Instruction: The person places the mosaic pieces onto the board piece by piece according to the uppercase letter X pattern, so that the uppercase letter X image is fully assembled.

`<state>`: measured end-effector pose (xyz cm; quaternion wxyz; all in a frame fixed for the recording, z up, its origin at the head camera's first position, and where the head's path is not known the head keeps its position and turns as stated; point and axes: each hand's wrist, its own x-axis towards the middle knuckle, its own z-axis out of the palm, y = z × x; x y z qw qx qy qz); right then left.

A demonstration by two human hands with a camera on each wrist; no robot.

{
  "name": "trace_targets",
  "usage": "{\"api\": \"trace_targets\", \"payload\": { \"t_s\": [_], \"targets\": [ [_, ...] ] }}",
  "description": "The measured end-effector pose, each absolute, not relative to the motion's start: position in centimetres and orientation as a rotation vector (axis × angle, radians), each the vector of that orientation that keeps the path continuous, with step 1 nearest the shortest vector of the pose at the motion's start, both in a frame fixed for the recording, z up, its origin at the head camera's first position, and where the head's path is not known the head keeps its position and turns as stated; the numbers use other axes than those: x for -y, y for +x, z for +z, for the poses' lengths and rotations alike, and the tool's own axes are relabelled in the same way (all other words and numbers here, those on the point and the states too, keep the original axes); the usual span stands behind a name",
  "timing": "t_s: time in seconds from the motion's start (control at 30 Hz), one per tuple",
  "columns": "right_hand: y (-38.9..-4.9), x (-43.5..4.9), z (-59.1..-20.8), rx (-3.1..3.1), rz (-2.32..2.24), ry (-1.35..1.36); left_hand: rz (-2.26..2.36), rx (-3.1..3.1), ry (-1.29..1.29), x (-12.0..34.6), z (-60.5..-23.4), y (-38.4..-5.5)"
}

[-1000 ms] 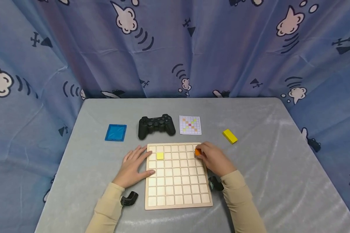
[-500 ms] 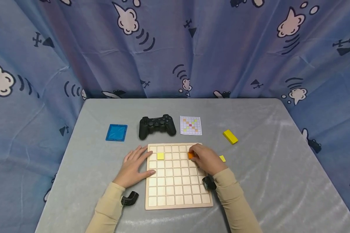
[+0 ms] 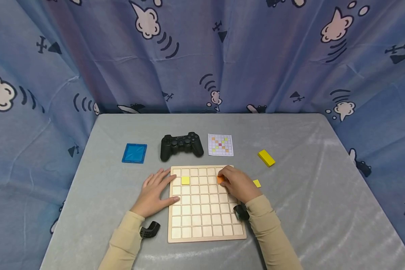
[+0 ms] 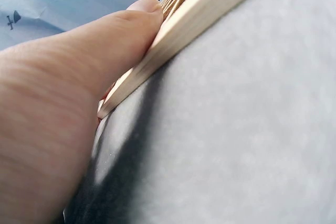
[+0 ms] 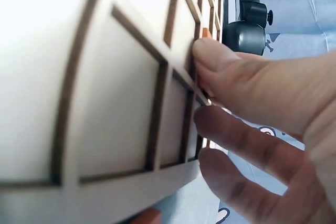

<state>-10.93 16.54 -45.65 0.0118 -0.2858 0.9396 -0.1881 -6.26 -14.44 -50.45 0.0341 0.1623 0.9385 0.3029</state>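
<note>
An orange square tile (image 3: pixel 220 179) is pinched between the fingertips of my right hand (image 3: pixel 239 184), at a cell in the second row near the right side of a wooden grid board (image 3: pixel 190 240). Only an orange sliver shows beside the thumb (image 5: pixel 215 56) in the right wrist view. My left hand (image 3: pixel 155 195) rests on the board's left edge with fingers spread, its thumb (image 4: pixel 131 30) lying over the rim. A yellow square tile (image 3: pixel 185 180) sits in a second-row cell near that hand.
Behind the board lie a blue square tray (image 3: pixel 134 153), a black game controller (image 3: pixel 181 146) and a printed colour-grid card (image 3: pixel 221 145). A yellow block (image 3: pixel 266 158) and a small yellow piece (image 3: pixel 257 183) lie to the right. A patterned curtain (image 3: pixel 195 56) hangs behind the table.
My right hand has moved left and slightly nearer with the orange tile, from the board's right edge to an inner cell. A small yellow piece has come into view beside it. The left hand stays put.
</note>
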Motion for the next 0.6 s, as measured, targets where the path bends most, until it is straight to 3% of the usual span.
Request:
{"api": "trace_targets", "payload": {
  "t_s": [0.6],
  "targets": [
    [-10.97, -17.25, -44.88, -2.891, -0.598, -0.858, 0.925, -2.886, 0.493, 14.38, -50.43, -6.24]
  ]
}}
